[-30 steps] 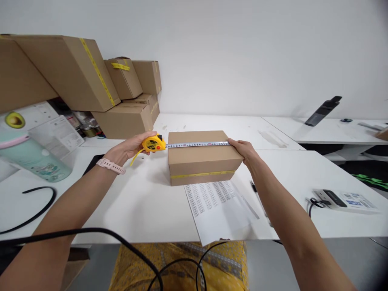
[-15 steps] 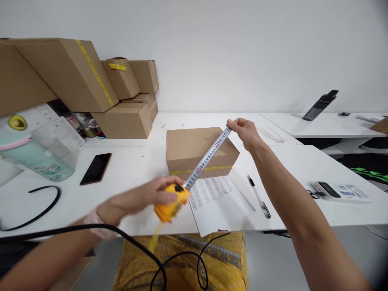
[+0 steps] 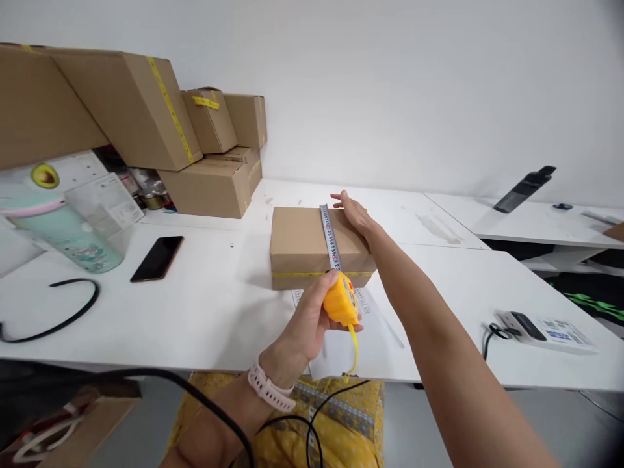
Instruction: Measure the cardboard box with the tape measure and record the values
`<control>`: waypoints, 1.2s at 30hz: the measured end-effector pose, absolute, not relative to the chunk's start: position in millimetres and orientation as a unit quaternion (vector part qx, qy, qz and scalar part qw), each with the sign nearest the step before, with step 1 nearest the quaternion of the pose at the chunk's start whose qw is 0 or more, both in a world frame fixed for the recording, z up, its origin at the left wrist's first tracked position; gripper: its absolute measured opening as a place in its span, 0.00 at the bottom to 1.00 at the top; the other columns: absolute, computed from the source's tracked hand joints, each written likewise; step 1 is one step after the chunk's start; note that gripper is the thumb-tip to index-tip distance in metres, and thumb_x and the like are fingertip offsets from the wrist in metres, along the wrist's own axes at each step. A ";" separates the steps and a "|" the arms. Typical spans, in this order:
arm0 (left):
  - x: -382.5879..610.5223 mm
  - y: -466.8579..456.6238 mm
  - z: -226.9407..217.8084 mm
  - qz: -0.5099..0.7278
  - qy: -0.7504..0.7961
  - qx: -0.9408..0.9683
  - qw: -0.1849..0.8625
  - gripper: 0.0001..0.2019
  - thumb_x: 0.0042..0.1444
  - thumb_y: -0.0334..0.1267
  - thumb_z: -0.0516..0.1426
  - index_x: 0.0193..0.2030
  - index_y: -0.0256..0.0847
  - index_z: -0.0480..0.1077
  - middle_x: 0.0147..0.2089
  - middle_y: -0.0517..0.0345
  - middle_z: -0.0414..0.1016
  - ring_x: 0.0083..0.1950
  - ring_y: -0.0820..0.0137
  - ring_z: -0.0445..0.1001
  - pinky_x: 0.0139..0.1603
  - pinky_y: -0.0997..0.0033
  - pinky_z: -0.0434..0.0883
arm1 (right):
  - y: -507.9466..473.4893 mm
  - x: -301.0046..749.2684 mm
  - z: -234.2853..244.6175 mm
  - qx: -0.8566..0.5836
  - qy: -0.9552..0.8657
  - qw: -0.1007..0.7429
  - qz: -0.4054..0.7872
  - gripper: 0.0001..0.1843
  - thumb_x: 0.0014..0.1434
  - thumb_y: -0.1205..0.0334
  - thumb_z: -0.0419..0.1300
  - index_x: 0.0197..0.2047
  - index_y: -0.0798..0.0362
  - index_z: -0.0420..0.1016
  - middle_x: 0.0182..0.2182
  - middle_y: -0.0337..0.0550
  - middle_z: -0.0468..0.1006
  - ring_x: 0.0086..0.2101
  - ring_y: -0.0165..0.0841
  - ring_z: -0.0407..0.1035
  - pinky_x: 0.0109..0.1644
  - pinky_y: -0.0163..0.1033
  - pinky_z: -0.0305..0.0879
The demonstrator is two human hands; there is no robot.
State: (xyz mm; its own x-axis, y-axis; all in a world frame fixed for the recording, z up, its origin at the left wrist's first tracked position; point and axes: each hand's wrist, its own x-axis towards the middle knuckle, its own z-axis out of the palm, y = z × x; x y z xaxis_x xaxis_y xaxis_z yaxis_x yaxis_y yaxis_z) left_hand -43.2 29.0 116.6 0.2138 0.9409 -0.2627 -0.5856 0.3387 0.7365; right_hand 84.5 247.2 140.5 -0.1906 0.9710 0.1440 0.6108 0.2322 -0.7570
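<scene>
My left hand (image 3: 312, 320) is closed around a yellow tape measure (image 3: 340, 300) in front of a closed cardboard box (image 3: 297, 235). The metal blade (image 3: 330, 239) is pulled out and lies front to back across the box's top. A yellow strap hangs from the case. My right hand (image 3: 355, 213) rests at the top's back right, right of the blade, its fingers stretched out and apart; nothing shows in its grip. Printed sheets (image 3: 341, 354) lie partly under the box and behind my left hand.
Cardboard boxes (image 3: 209, 188) are stacked at the back left. A mint tumbler (image 3: 82, 234) and a phone (image 3: 156, 259) are on the left. A black cable (image 3: 170, 377) crosses in front. To the right are a white device (image 3: 541, 330) and a dark bottle (image 3: 524, 190).
My left hand has moved right with the tape measure. The blade has gone from slanting above the box to lying across its top. My right hand has let go of the blade's end.
</scene>
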 end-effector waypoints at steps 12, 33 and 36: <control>-23.3 15.8 116.0 0.505 0.379 0.263 0.730 0.34 0.39 0.66 0.68 0.41 0.40 0.65 0.37 0.58 0.69 0.32 0.69 0.73 0.25 0.65 0.79 | 241.9 74.0 149.3 -0.556 -0.789 0.191 0.176 0.28 0.65 0.40 0.45 0.59 0.42 0.73 0.54 0.51 0.79 0.62 0.54 0.60 0.61 0.69 0.58; -122.7 -4.2 59.6 0.635 0.524 0.406 0.397 0.31 0.50 0.51 0.67 0.58 0.44 0.65 0.44 0.56 0.75 0.37 0.68 0.75 0.34 0.70 0.77 | 212.3 166.2 126.9 -0.647 -0.639 0.389 0.149 0.44 0.62 0.25 0.36 0.49 0.49 0.80 0.26 0.46 0.78 0.35 0.44 0.75 0.48 0.53 0.69; -144.8 11.1 49.8 0.615 0.526 0.396 0.434 0.28 0.50 0.53 0.66 0.53 0.43 0.66 0.43 0.56 0.74 0.37 0.67 0.76 0.32 0.68 0.78 | 178.3 174.6 117.1 -0.609 -0.682 0.328 0.239 0.43 0.62 0.25 0.39 0.58 0.45 0.76 0.31 0.46 0.80 0.31 0.40 0.74 0.43 0.50 0.71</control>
